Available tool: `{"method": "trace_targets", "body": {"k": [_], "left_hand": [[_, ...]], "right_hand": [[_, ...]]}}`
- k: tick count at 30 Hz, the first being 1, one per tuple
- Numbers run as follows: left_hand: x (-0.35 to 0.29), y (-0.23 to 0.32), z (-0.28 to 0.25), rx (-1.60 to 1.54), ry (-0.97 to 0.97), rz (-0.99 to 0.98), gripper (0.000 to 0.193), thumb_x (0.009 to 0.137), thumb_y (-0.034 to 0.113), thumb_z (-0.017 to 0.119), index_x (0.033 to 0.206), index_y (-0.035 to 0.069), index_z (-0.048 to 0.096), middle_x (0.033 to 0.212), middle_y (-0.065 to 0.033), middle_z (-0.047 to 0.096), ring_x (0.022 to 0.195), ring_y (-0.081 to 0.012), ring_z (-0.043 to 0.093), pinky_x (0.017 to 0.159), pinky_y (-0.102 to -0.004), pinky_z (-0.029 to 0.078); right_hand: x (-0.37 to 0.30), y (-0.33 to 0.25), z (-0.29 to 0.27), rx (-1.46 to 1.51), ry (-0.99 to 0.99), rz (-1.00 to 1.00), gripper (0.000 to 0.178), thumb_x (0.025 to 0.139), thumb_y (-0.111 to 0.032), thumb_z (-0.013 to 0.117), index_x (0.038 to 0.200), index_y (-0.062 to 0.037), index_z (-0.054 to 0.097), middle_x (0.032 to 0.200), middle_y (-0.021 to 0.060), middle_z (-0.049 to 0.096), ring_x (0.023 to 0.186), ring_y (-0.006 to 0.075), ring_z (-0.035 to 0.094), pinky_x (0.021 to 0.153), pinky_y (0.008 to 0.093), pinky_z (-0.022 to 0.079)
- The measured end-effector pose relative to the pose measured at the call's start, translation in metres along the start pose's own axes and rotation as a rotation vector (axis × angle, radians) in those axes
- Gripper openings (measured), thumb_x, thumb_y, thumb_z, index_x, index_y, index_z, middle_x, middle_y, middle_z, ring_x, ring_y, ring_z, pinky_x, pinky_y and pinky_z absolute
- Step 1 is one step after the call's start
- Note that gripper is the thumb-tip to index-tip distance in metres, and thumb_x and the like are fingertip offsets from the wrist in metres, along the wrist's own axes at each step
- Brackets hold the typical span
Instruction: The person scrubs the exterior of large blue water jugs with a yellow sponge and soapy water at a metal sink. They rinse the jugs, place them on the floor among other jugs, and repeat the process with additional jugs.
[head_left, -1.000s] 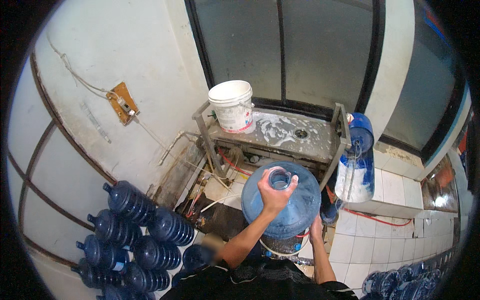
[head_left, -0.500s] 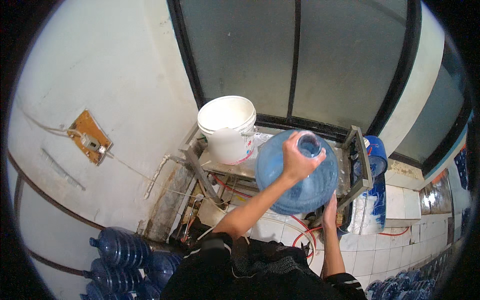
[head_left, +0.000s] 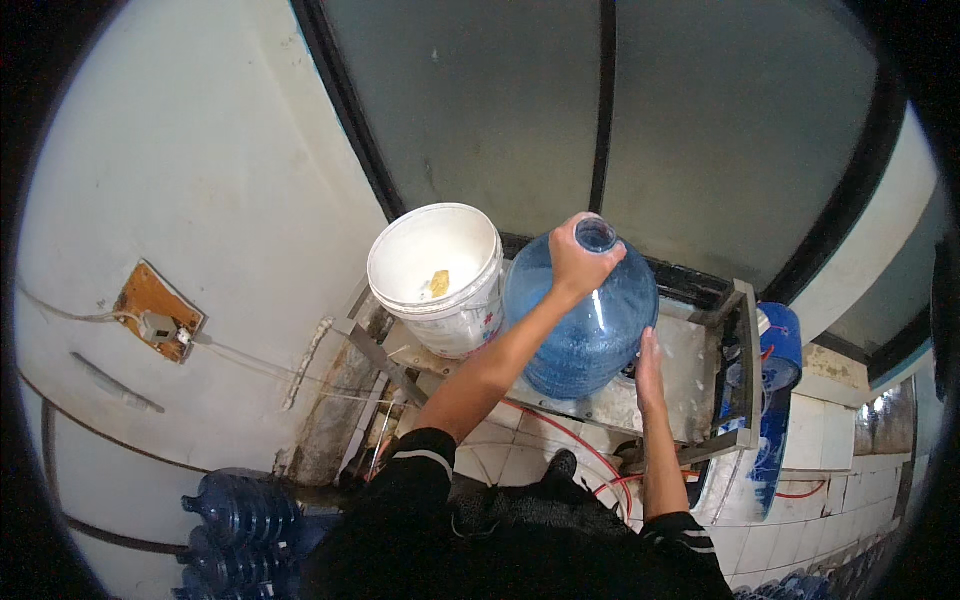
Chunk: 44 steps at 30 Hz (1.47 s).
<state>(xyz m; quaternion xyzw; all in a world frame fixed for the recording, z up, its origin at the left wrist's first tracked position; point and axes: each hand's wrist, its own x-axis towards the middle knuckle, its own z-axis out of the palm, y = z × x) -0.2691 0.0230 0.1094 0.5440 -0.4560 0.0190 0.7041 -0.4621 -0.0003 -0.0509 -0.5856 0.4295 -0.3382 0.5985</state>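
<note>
A large translucent blue water jug (head_left: 600,330) stands about upright on a low metal bench (head_left: 685,385), its round mouth uncapped at the top. My left hand (head_left: 585,262) is closed around the jug's neck from the near left side. With fingers stretched out, my right hand (head_left: 649,370) lies flat along the jug's right side. Close by on the left is a white plastic bucket (head_left: 465,325) with coloured marks. Inside it lies a small yellowish piece (head_left: 440,283) that I cannot make out.
Dark blue jugs (head_left: 240,515) are stacked at lower left. Right of the bench are a blue container (head_left: 780,335) and a white-and-blue one below it. A red hose (head_left: 560,430) runs over the tiled floor. Behind rise dark-framed glass panels (head_left: 500,110); a socket board (head_left: 158,312) hangs on the left wall.
The jug has moved left and back, close beside the bucket, and its tilt has lessened. Both hands have moved with it. The yellowish piece in the bucket has come into view.
</note>
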Motion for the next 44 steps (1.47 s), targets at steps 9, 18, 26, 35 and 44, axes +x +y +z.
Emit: {"method": "trace_targets", "body": {"k": [9, 18, 26, 35, 44], "left_hand": [[0.033, -0.053, 0.003, 0.065, -0.147, -0.139, 0.025, 0.066, 0.012, 0.08, 0.08, 0.001, 0.063, 0.075, -0.0065, 0.069, 0.07, -0.0128, 0.064, 0.07, -0.028, 0.051], [0.029, -0.054, -0.106, -0.032, -0.217, -0.114, 0.061, 0.07, 0.022, 0.08, 0.122, 0.004, 0.052, 0.117, -0.0155, 0.057, 0.112, -0.0282, 0.054, 0.096, -0.0395, 0.042], [0.055, -0.161, -0.333, 1.022, 0.044, -0.451, 0.081, 0.074, 0.022, 0.073, 0.141, 0.004, 0.033, 0.129, -0.0219, 0.051, 0.122, -0.0404, 0.045, 0.101, -0.0499, 0.037], [0.052, -0.203, -0.369, 0.755, -0.094, -0.801, 0.085, 0.076, 0.007, 0.067, 0.148, 0.005, 0.021, 0.132, -0.0238, 0.049, 0.112, -0.0407, 0.053, 0.094, -0.0447, 0.045], [0.049, -0.202, -0.377, 0.767, -0.082, -0.644, 0.076, 0.073, -0.001, 0.064, 0.142, 0.0, 0.031, 0.136, -0.0211, 0.046, 0.117, -0.039, 0.05, 0.096, -0.043, 0.044]], "right_hand": [[0.051, 0.027, 0.021, -0.11, 0.094, -0.044, 0.061, 0.097, -0.04, 0.044, 0.141, 0.0018, 0.034, 0.145, 0.0215, 0.036, 0.135, 0.0321, 0.032, 0.112, 0.0398, 0.022], [-0.002, -0.106, 0.095, -0.181, 0.394, -0.788, 0.023, 0.089, -0.016, 0.059, 0.107, -0.002, 0.054, 0.127, 0.0194, 0.05, 0.119, 0.0286, 0.046, 0.102, 0.043, 0.032], [0.068, -0.149, 0.331, -0.489, -0.429, -0.629, 0.032, 0.085, -0.021, 0.062, 0.112, -0.0047, 0.059, 0.115, 0.0167, 0.058, 0.107, 0.0327, 0.056, 0.088, 0.0434, 0.047], [0.242, 0.094, 0.524, -1.445, -1.344, -0.273, 0.047, 0.076, -0.033, 0.066, 0.116, -0.0085, 0.063, 0.109, 0.0164, 0.066, 0.103, 0.0263, 0.061, 0.094, 0.0374, 0.045], [0.267, 0.227, 0.464, -1.801, -1.231, 0.095, 0.047, 0.074, -0.038, 0.07, 0.113, -0.012, 0.065, 0.111, 0.01, 0.064, 0.107, 0.0212, 0.058, 0.095, 0.0396, 0.045]]}}
